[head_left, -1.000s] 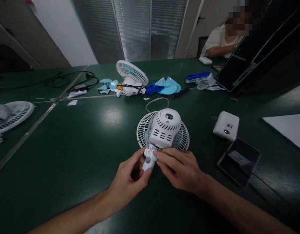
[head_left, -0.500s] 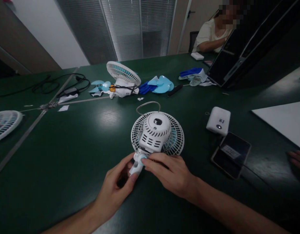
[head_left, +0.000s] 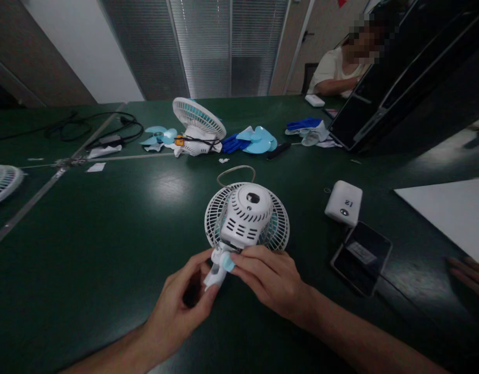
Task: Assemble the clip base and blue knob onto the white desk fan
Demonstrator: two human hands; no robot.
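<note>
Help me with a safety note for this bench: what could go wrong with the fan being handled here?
The fan seems to rest on its grille, so it might rock while the left grip steadies only the white clip. The right grip works at the blue knob, close to the joint, so a finger might get pinched. The grey cord looping behind could snag.

The mid-frame fan (head_left: 247, 213) is white with a pale-blue knob (head_left: 227, 262); the table (head_left: 103, 244), dark green; the upper-centre loose blades (head_left: 262, 141), light blue; the upper-right gloves (head_left: 305, 124), blue and white.
</note>
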